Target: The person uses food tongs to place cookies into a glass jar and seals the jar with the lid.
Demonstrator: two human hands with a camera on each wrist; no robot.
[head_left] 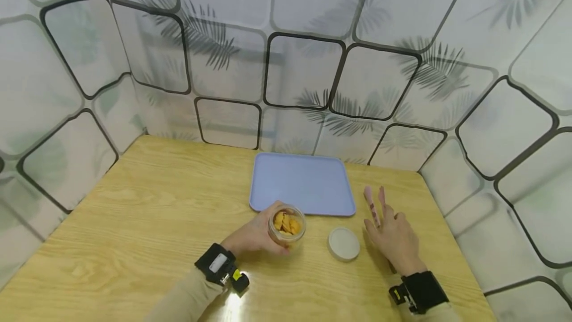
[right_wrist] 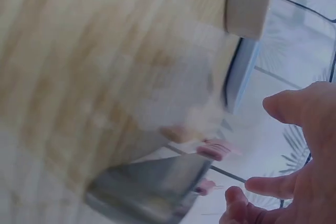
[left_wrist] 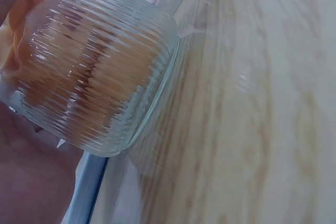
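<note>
My left hand [head_left: 259, 232] grips a ribbed clear glass jar [left_wrist: 94, 72] from its left side. Yellow-orange chips [head_left: 286, 223] show through its uncovered mouth. Whether the jar's base touches the table cannot be made out. At the right, my right hand [head_left: 397, 242] hovers over tongs with pink tips [head_left: 371, 205], which lie on the table pointing away from me. In the right wrist view the tongs' bent metal end [right_wrist: 142, 192] shows below the hand, and the thumb and fingers are spread apart. Between the hands lies a round pale lid [head_left: 343, 244].
A light blue rectangular tray [head_left: 304, 183] lies behind the jar, near the table's back edge. The wood-grain table [head_left: 134, 222] is bounded by a patterned curtain [head_left: 232, 68] at the back and both sides.
</note>
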